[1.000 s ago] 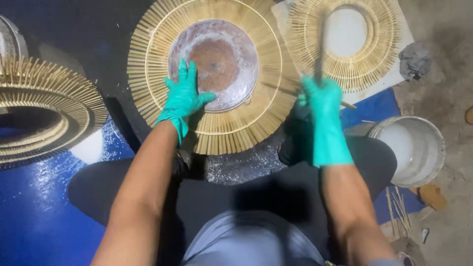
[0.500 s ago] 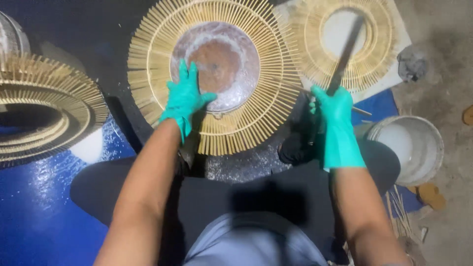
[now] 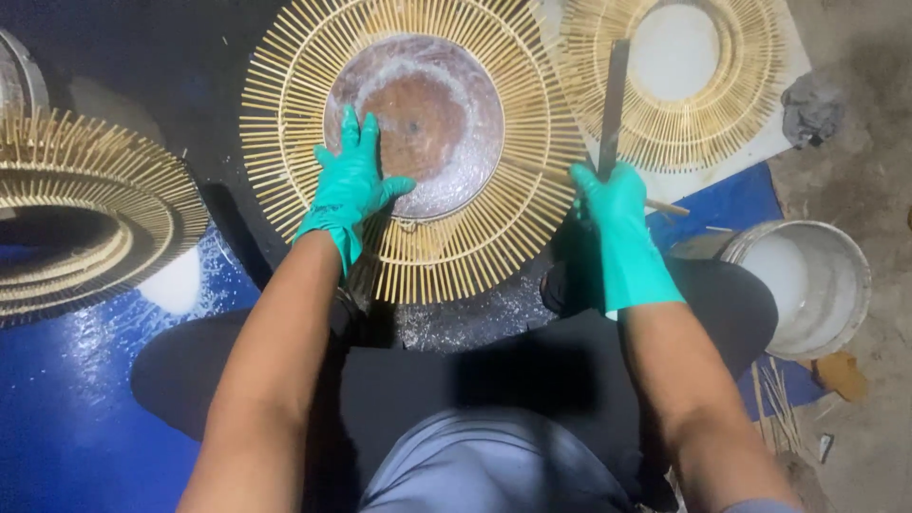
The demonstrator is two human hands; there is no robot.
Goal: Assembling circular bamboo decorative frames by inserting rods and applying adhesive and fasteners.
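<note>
Nearby, metal bucket [image 3: 807,285] w/ white liquid, right of hands [image 3: 617,214].

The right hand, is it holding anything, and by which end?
Yes: the right hand grips a flat dark bar by its lower end, so the bar points up and away from the person. The left hand presses flat on the round sunburst frame.

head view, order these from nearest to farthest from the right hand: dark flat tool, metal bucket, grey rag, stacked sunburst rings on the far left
1. dark flat tool: gripped in the right hand, blade pointing up.
2. metal bucket: just right of that hand.
3. grey rag: upper right, on the floor.
4. stacked sunburst rings: far left edge.
</note>
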